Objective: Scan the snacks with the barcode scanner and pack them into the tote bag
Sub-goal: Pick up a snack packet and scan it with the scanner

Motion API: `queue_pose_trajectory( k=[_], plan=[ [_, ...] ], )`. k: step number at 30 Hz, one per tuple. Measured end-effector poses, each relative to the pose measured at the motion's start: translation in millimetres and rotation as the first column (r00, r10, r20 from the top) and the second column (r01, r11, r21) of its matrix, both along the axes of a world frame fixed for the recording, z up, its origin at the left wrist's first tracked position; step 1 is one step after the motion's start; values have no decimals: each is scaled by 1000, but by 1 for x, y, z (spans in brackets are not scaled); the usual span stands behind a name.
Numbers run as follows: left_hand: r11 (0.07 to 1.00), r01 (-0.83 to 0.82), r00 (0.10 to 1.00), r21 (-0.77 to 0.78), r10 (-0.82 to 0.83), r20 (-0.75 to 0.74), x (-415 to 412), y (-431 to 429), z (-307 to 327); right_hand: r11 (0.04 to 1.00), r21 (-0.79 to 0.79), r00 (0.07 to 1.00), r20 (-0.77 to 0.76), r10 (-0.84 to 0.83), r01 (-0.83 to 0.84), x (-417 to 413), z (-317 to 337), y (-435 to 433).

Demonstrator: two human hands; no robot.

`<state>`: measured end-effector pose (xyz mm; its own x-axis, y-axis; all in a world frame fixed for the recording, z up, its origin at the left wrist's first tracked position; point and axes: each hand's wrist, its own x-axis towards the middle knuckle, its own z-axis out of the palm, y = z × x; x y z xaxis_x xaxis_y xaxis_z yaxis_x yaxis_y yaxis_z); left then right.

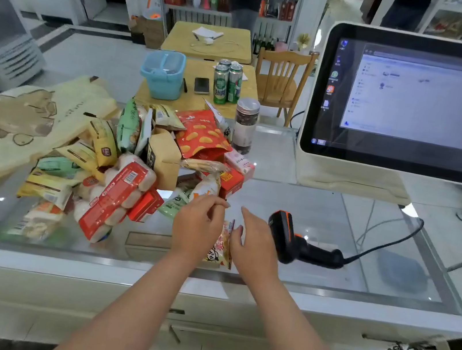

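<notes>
**A:** Head view. Where does the person have the snack?

**B:** A small printed snack packet (223, 249) sits between the two hands, low over the glass counter (323, 216) near its front edge. The left hand (197, 227) covers the packet's left side with curled fingers. Whether they grip it or only hover is hidden. The right hand (254, 246) is at the packet's right edge, thumb against it and the other fingers loose and fairly straight.

**A:** And the barcode scanner?

**B:** The barcode scanner (300, 243) lies on its side on the glass at three o'clock from the right hand, just beside it and untouched. Its cable (388, 245) trails off toward one o'clock, behind the till screen (416, 104).

**A:** The bag?

**B:** The tote bag (21, 117) lies flat at nine to ten o'clock, mouth not visibly open, with the snack pile (134, 165) heaped against it.

**A:** What could go wrong?

**B:** Probably three things. If neither hand has a firm hold, the slick packet could drop during a handover. Lifting the scanner may drag its cable across the counter. And the red multipack (111, 204) leans at the pile's near edge, at eight o'clock from the left hand. A brush from that forearm could tip it off the front. The limp bag will also need a hand to open it.
</notes>
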<state>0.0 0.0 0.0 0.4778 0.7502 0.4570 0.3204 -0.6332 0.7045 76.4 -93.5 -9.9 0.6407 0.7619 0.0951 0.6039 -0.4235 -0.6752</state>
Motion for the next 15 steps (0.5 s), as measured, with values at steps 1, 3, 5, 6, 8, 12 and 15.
queue_pose_trajectory(
  k=[1, 3, 5, 6, 8, 12, 15],
  plan=[
    [1000, 7, 999, -15, -6, 34, -5, 2, 1, 1000, 6, 1000, -16, -19, 19, -3, 1, 2],
    [999, -7, 999, -33, 9, 44, -14, 6, 1, 999, 20, 999, -8, -38, 39, -9, 2, 5],
    [998, 3, 1000, -56, -2, 18, -21, 10, 2, 998, 2, 998, -26, -61, 61, -18, 3, 7],
    [998, 9, 1000, -63, -9, -1, -24, 12, 3, 996, -6, 995, -42, -90, 89, -21, 2, 8],
    [998, 17, 999, -60, -19, -29, -31, 16, 2, 982, -37, 978, -98, -186, 183, -28, 0, 7],
    [996, 53, 994, -75, -60, -92, -49, 20, -4, 919, -134, 866, -307, -395, 372, -40, -3, 3],
    [991, 128, 971, -40, -133, -201, -62, 19, -15, 872, -200, 713, -509, -482, 446, -47, -4, 1]
  ],
)
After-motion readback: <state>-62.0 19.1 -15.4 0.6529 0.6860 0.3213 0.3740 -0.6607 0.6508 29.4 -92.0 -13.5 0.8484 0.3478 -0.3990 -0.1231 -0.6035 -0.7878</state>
